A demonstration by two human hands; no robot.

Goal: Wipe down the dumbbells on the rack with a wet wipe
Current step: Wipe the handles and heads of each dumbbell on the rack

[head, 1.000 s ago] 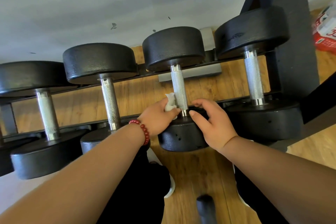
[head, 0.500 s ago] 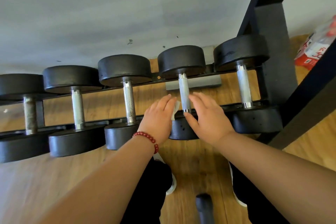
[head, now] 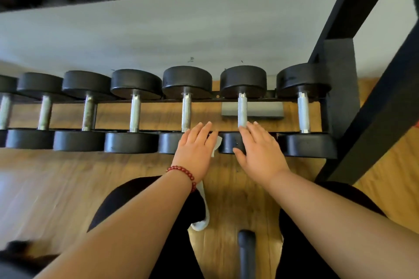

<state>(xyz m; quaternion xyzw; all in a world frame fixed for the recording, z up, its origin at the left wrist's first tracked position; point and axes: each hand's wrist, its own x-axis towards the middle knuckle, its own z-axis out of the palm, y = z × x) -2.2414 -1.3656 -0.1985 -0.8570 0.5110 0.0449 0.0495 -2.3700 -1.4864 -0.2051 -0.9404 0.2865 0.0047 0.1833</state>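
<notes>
1. Wooden floor (head: 68, 176) runs beneath the black rack (head: 340, 97).
2. My left hand (head: 195, 149), fingers straight, covers the wet wipe (head: 216, 144), just left of the 2nd dumbbell (head: 242, 108) from the rack's right post.
3. My right hand (head: 260, 149), fingers straight and holding nothing, lies over that dumbbell's near head.

The left forearm (head: 136, 222) and right forearm (head: 328, 210) are bare and reach forward side by side. The left hand (head: 196, 152) lies palm down, its fingers straight, close together and pointing ahead. The right hand (head: 260, 154), just beside it but not touching, is also palm down. Its fingers are straight and slightly spread, and its thumb stretches toward the left hand. Both wrists are nearly straight.
</notes>
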